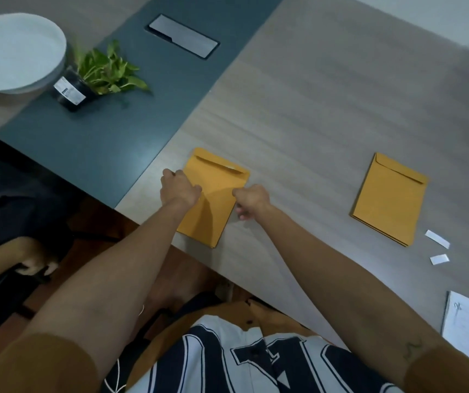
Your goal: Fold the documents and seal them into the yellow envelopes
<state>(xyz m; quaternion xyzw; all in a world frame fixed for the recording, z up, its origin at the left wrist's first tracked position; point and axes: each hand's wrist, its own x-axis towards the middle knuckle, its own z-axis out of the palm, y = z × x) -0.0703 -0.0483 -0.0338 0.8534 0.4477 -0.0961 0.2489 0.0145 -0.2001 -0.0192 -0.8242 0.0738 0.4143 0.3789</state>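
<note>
A yellow envelope (216,182) lies flat near the table's front edge, its flap at the far end folded down. My left hand (179,186) rests on the envelope's left edge, fingers curled onto it. My right hand (250,200) presses on its right edge with the fingers bent. A small stack of yellow envelopes (389,198) lies to the right, untouched. White documents (468,321) sit at the right near the table's front edge, partly cut off by the frame.
Two white paper strips (437,239) lie beside the envelope stack. At the back left stand a white bowl (15,52) and a potted plant (97,72) on a dark strip with a cable hatch (182,36). A dark chair (15,194) sits at the left.
</note>
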